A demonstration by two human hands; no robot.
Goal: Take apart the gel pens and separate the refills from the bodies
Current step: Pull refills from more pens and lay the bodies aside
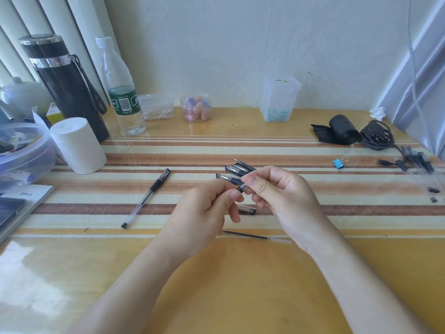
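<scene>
My left hand [204, 213] and my right hand [277, 191] meet over the middle of the table, both pinching one gel pen [241, 187] by its black grip section. Just beyond my fingers lie several capped pens [234, 171] side by side. A pen cap [246, 209] rests on the mat under my hands. A bare refill [255, 236] lies flat near the mat's front edge. A whole gel pen [147, 197] lies slanted to the left. Pen bodies and small black parts [420, 162] sit at the far right.
On the left stand a white roll [78, 145], a black flask [65, 85], a water bottle [120, 88] and a plastic bowl [26, 150]. Small clear containers [196, 107] line the back wall. A blue binder clip [338, 163], black tape roll [343, 128] and cable [376, 137] lie right.
</scene>
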